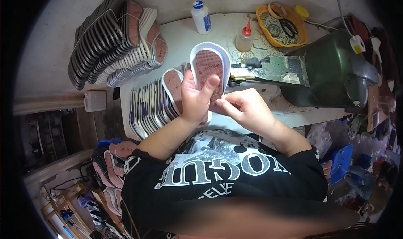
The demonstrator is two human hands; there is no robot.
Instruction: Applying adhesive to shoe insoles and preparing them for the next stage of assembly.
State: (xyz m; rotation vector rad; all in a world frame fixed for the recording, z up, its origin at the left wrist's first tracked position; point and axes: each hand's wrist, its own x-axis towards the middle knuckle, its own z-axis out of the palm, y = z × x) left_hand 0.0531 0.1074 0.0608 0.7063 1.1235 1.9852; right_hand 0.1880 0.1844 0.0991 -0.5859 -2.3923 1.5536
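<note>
My left hand [196, 95] is closed around a shoe insole [208, 65] with a reddish-brown middle and a white rim. The rounded end points away from me and the thumb lies across its face. At the insole's lower right edge, the thumb and forefinger of my right hand [251, 109] are pinched together on the rim. Whether a thread or strip is also between those fingertips is too small to tell. Just left of my hands, a row of similar insoles [149, 104] stands on edge on the white table [178, 31].
Tied stacks of dark and pale insoles [100, 41] rise at the back left. A white bottle [201, 18], a red-tipped squeeze bottle [244, 39] and a yellow basket [268, 37] of rubber bands stand behind. To the right is a dark green machine [331, 67] with an arm reaching toward my hands.
</note>
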